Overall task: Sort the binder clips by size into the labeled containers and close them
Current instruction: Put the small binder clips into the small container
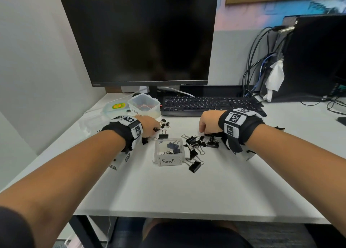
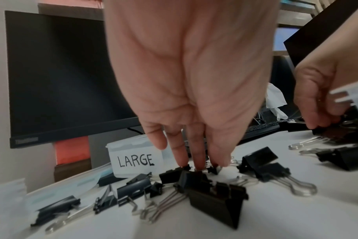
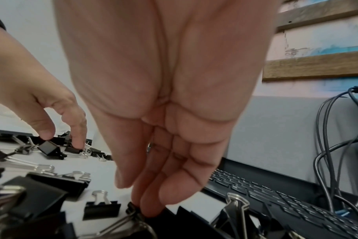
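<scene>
Binder clips (image 1: 194,145) lie scattered on the white desk (image 1: 168,189) in two heaps: one to the right of the Small box (image 1: 169,151), one behind and to its left. The Small box stands open between my wrists with a few clips inside. The Large box (image 1: 144,105) stands open behind my left hand (image 1: 148,125), in front of the monitor (image 1: 138,40), with a lid (image 1: 115,106) just left of it.

My left hand reaches down into the far-left heap; its fingers (image 2: 179,152) are stretched out, their tips touching small clips (image 2: 172,173), and I cannot tell whether any clip is pinched. My right hand (image 1: 208,122) hangs over the right heap beside the keyboard (image 1: 209,103); its fingers (image 3: 153,200) are loosely curled, tips down against a clip's (image 3: 133,210) wire handle, and whether they grasp it I cannot tell.
</scene>
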